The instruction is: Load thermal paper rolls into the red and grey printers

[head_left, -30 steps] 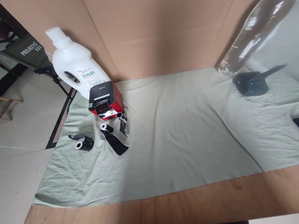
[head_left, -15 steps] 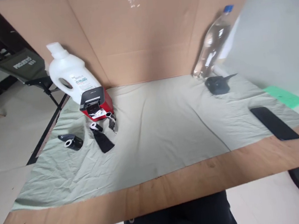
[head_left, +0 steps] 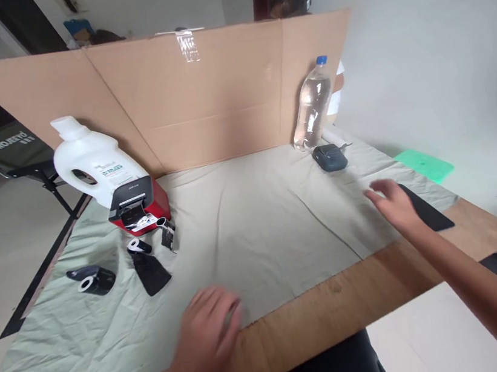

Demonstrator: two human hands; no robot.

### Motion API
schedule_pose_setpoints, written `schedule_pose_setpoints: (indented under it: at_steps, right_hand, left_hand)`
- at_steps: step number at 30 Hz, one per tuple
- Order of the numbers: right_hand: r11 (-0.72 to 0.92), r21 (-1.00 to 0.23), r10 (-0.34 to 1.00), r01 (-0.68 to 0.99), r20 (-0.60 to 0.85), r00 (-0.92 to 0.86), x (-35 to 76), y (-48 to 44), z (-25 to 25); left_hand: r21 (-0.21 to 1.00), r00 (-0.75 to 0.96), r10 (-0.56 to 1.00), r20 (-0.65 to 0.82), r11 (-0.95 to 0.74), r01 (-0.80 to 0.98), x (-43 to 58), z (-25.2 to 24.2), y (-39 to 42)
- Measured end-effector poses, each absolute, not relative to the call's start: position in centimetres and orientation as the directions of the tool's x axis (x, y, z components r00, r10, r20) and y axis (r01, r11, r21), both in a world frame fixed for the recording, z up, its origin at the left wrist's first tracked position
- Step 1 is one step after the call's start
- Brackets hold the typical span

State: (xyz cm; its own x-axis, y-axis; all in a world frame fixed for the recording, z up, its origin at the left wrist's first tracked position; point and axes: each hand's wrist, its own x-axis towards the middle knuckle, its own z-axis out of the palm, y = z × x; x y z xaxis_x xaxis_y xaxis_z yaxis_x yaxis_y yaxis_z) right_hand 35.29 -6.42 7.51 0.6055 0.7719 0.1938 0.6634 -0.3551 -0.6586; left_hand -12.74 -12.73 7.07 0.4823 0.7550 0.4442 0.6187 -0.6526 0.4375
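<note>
**Hand Positions and Obscured Items**

Right hand [head_left: 390, 201]: blurred; thumb and fingers stand apart, grip open. It partly covers the flat black device [head_left: 433, 213], which lies at the right, across cloth [head_left: 262, 221] and wooden board [head_left: 320, 311]. Left hand [head_left: 209, 325]: blurred, fingers curled at the front cloth edge; whether it grips anything cannot be determined. The red-and-black machine [head_left: 139, 206] hides the base of the white jug [head_left: 90, 164].
</note>
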Motion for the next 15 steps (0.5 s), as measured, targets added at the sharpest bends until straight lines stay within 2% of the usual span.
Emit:
schedule_pose_setpoints:
  at_steps: [3, 6, 11, 13, 15]
  right_hand:
    - [-0.532, -0.567, 0.717, 0.628, 0.092, 0.691, 35.6, 3.9, 6.7]
    - [-0.606, -0.528, 0.685, 0.595, 0.033, 0.727, 36.4, 9.6, 5.4]
    - [-0.621, -0.51, 0.678, 0.595, 0.03, 0.734, 38.1, 12.7, 4.9]
    - [-0.629, -0.536, 0.652, 0.563, 0.03, 0.758, 37.9, 12.8, 5.1]
    - [-0.59, -0.587, 0.632, 0.555, 0.092, 0.769, 36.8, 12.3, 5.2]
  left_hand:
    - [0.341, 0.734, 0.641, 0.226, -0.758, 0.556, -6.6, 4.9, -6.6]
    - [0.304, 0.811, 0.562, 0.162, -0.81, 0.501, -3.1, 2.5, -4.2]
    - [0.293, 0.848, 0.523, 0.087, -0.827, 0.48, -3.5, 1.1, -5.6]
    - [0.296, 0.849, 0.524, 0.076, -0.825, 0.482, -3.7, 1.2, -5.9]
    - [0.296, 0.853, 0.518, 0.07, -0.827, 0.478, -3.6, 1.3, -5.7]
